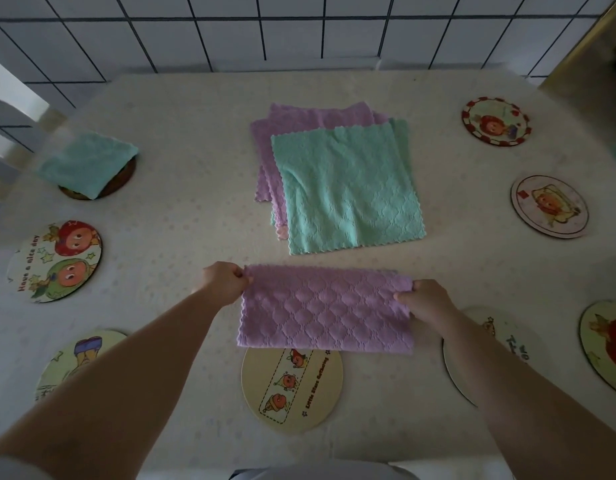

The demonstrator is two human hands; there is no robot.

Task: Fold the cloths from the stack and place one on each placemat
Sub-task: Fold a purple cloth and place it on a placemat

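Purple quilted cloth (325, 308) folded in half, scalloped edges, left hand (223, 282) and right hand (426, 301) pinching its ends, above a round placemat (292, 389).

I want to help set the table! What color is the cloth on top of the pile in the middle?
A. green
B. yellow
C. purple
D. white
A: the top cloth of the stack is green, lying flat over purple ones, while both hands hold a different, purple cloth nearer the person.
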